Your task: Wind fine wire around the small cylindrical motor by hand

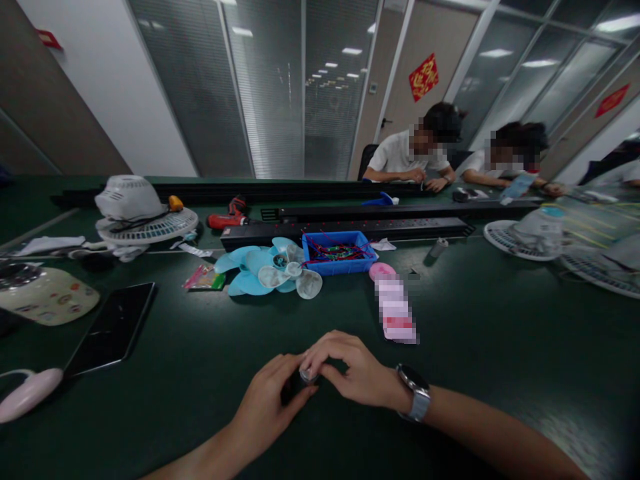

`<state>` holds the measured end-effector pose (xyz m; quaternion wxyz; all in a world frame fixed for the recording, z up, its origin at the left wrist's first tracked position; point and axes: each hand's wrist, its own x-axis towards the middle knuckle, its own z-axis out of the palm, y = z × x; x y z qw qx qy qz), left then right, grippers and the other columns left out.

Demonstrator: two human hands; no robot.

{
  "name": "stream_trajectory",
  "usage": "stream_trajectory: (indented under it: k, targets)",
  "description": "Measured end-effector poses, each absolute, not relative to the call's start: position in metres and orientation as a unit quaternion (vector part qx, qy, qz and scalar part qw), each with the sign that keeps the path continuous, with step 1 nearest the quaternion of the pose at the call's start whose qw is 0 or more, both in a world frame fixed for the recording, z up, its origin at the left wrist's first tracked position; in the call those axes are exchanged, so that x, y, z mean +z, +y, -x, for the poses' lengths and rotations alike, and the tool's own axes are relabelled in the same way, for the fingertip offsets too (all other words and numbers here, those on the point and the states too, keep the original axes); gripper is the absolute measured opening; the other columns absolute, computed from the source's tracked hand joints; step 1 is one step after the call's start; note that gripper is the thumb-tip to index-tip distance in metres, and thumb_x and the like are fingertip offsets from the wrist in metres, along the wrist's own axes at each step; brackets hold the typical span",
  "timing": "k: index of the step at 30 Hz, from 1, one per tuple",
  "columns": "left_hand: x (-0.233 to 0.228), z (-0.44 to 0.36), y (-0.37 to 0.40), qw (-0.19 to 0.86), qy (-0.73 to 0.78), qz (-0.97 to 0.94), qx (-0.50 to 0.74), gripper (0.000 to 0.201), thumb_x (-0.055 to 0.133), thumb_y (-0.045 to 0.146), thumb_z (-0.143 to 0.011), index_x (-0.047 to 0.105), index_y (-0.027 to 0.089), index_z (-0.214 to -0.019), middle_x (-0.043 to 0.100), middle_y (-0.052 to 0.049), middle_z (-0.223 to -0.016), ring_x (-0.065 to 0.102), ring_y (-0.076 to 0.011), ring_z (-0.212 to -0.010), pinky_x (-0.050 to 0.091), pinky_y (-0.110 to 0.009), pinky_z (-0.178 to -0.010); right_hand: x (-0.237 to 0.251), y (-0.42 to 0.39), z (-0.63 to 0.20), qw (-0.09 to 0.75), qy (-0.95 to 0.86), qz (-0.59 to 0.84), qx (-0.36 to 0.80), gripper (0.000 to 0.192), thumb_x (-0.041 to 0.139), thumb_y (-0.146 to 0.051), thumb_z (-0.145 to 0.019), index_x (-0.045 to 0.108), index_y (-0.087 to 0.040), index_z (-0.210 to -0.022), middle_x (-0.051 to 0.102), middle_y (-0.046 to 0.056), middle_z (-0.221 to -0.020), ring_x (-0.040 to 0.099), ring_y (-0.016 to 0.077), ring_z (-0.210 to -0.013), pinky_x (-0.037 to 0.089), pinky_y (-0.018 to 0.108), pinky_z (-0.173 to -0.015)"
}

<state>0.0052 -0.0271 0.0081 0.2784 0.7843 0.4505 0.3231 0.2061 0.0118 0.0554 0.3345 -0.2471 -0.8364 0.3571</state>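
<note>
dark green table [500, 347] with phone [113, 328], fan blades [270, 270]

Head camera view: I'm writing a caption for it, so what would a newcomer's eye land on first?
First, the two hands meeting at bottom centre: the left hand and the right hand pinch a small metal part together over the dark green table. Behind them, pale blue fan blades lie beside a blue bin of wires. A white fan grille sits at far left.
</note>
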Motion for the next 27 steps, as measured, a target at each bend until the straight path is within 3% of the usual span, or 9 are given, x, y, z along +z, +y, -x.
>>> stream_trajectory:
  k: [4,8,11,22,27]
  targets:
    - [0.007,-0.005,-0.027,0.269,0.455,-0.789,0.314,0.022,0.068,0.019,-0.087,0.066,0.023,-0.108,0.069,-0.004,-0.091,0.064,-0.0215,-0.076,0.051,-0.030,-0.068,0.055,0.013,-0.206,0.393,-0.788,0.277,0.386,0.015,0.059,-0.007,-0.089,0.064,-0.020,-0.086,0.074,0.002,-0.096,0.071,0.0153,-0.092,0.053,0.031,-0.088]
    - [0.005,-0.003,-0.028,0.270,0.466,-0.788,0.299,0.030,0.069,0.021,-0.088,0.063,0.024,-0.117,0.068,-0.003,-0.093,0.063,-0.0199,-0.073,0.051,-0.029,-0.066,0.043,0.034,-0.215,0.452,-0.725,0.396,0.336,0.007,0.060,-0.016,-0.092,0.060,-0.020,-0.086,0.073,0.004,-0.099,0.070,0.0169,-0.098,0.054,0.032,-0.089]
    - [0.005,-0.003,-0.029,0.269,0.470,-0.788,0.293,0.034,0.069,0.022,-0.088,0.062,0.025,-0.121,0.069,-0.003,-0.095,0.063,-0.0199,-0.075,0.051,-0.028,-0.067,0.028,0.056,-0.226,0.448,-0.714,0.441,0.308,0.003,0.058,-0.019,-0.093,0.060,-0.019,-0.092,0.072,0.006,-0.099,0.069,0.0196,-0.096,0.054,0.036,-0.087]
    - [0.006,-0.003,-0.029,0.273,0.472,-0.786,0.290,0.035,0.069,0.024,-0.088,0.062,0.024,-0.123,0.069,-0.004,-0.097,0.064,-0.0217,-0.078,0.052,-0.031,-0.070,0.002,0.072,-0.240,0.402,-0.728,0.494,0.255,0.011,0.063,-0.010,-0.084,0.065,-0.021,-0.085,0.072,0.004,-0.093,0.068,0.0223,-0.093,0.050,0.041,-0.090]
    - [0.008,-0.003,-0.028,0.269,0.475,-0.788,0.285,0.033,0.069,0.025,-0.089,0.063,0.023,-0.122,0.070,-0.006,-0.097,0.065,-0.0228,-0.080,0.053,-0.031,-0.069,0.001,0.070,-0.240,0.406,-0.721,0.498,0.259,0.011,0.067,-0.011,-0.081,0.066,-0.021,-0.086,0.074,0.004,-0.098,0.067,0.0246,-0.104,0.046,0.045,-0.099]
